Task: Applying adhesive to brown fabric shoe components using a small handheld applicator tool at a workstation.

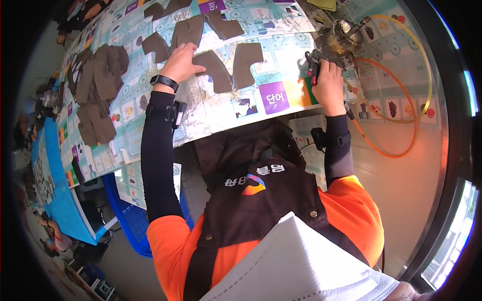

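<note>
My left hand (182, 64) reaches over the table with its thumb apart from its fingers. Its fingertips lie at the edge of a brown cut piece (188, 33), which looks like fabric or leather. Just right of that hand lies another brown cut piece (216, 70), shaped like a wide V. At the table's right end, my right hand (327, 88) is closed round a dark tool with red parts, apparently a spray gun (313, 64). My fingers partly cover it. More brown pieces (223, 26) lie flat beyond my left hand.
A heap of brown pieces (100, 75) lies on the left of the patterned table. A stained metal pot (343, 37) stands back right, with a yellow hose (429, 75) and an orange hose (409, 108) looping nearby. A blue basket (123, 215) sits below; people (52, 228) are farther left.
</note>
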`<action>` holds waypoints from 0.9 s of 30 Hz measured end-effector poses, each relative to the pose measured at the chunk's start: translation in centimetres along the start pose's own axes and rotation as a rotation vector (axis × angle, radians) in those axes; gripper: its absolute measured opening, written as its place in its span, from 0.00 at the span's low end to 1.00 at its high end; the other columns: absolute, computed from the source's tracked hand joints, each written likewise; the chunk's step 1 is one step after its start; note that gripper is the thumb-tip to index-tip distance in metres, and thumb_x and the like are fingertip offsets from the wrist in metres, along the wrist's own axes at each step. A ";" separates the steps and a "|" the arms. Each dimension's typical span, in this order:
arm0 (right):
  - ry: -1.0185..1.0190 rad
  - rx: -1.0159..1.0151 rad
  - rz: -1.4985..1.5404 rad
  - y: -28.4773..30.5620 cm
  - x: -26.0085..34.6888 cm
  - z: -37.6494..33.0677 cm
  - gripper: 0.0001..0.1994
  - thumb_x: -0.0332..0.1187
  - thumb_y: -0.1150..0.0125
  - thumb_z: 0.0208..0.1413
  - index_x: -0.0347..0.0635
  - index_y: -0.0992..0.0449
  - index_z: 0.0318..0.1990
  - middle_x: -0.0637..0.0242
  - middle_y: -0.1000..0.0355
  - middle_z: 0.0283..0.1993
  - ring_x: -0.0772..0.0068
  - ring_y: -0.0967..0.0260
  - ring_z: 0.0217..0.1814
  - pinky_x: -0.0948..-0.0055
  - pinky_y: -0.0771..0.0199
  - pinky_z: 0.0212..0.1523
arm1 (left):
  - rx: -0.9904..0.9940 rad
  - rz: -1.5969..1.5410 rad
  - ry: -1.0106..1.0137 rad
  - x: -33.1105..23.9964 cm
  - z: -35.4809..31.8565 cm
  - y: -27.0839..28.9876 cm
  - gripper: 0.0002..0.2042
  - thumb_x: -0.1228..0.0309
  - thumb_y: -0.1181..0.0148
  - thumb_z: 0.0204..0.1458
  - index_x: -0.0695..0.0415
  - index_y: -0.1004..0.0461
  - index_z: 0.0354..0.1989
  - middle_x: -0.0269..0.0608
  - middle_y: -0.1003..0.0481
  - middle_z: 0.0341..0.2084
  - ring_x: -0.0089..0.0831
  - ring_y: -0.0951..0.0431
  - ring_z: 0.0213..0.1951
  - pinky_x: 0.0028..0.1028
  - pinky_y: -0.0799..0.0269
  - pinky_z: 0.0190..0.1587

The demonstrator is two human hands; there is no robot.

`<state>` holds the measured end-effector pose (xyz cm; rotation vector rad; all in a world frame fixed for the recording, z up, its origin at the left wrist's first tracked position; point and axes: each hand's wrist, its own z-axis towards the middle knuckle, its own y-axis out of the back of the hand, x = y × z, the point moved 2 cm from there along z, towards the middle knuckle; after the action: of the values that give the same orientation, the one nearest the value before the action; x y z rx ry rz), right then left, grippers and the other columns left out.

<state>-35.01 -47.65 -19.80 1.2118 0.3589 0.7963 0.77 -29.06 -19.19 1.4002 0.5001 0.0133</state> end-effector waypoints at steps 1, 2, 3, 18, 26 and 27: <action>-0.018 -0.028 -0.054 0.0 0.0 -0.3 0.24 0.23 0.41 0.43 0.33 0.34 0.52 0.52 0.33 0.50 0.45 0.37 0.56 0.52 0.34 0.54 | 0.114 -0.020 0.060 0.3 0.5 0.0 0.32 0.65 0.25 0.40 0.63 0.32 0.53 0.48 0.27 0.41 0.43 0.26 0.44 0.35 0.29 0.49; -0.009 -0.079 -0.006 -0.1 0.2 -0.6 0.27 0.22 0.40 0.41 0.35 0.34 0.54 0.54 0.35 0.53 0.48 0.39 0.59 0.51 0.38 0.57 | 0.127 -0.073 0.064 0.6 0.7 0.2 0.31 0.63 0.23 0.37 0.64 0.29 0.49 0.47 0.27 0.37 0.41 0.25 0.42 0.36 0.29 0.46; -0.015 -0.080 0.003 -0.1 0.3 -0.9 0.27 0.22 0.40 0.41 0.35 0.34 0.54 0.54 0.35 0.53 0.48 0.39 0.59 0.51 0.38 0.57 | 0.132 -0.063 0.064 0.8 1.0 0.4 0.31 0.63 0.23 0.37 0.64 0.29 0.49 0.47 0.27 0.37 0.41 0.25 0.42 0.36 0.29 0.46; 0.116 -0.418 0.509 -0.9 6.0 -3.7 0.19 0.17 0.46 0.33 0.42 0.26 0.38 0.59 0.32 0.45 0.51 0.35 0.53 0.57 0.37 0.53 | 0.000 -0.530 -0.209 -9.4 3.9 11.5 0.09 0.77 0.43 0.59 0.64 0.23 0.46 0.29 0.25 0.29 0.14 0.29 0.25 0.17 0.36 0.27; 0.143 -0.397 0.517 -1.3 6.4 -3.6 0.16 0.18 0.45 0.34 0.41 0.27 0.36 0.61 0.31 0.42 0.52 0.34 0.51 0.56 0.36 0.51 | 0.207 -0.461 -0.028 0.1 16.6 1.1 0.12 0.67 0.42 0.61 0.62 0.26 0.46 0.30 0.26 0.21 0.15 0.27 0.22 0.17 0.32 0.25; 0.134 -0.388 0.516 -1.5 6.4 -3.6 0.16 0.18 0.45 0.34 0.41 0.27 0.36 0.61 0.31 0.42 0.52 0.34 0.51 0.56 0.36 0.51 | 0.200 -0.399 0.019 1.2 17.2 0.4 0.12 0.66 0.42 0.61 0.63 0.25 0.46 0.30 0.26 0.21 0.16 0.27 0.22 0.18 0.32 0.25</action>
<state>-32.36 -40.79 -21.42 0.8905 -0.0132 1.3288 7.82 -44.71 -17.76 1.4730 0.8070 -0.3548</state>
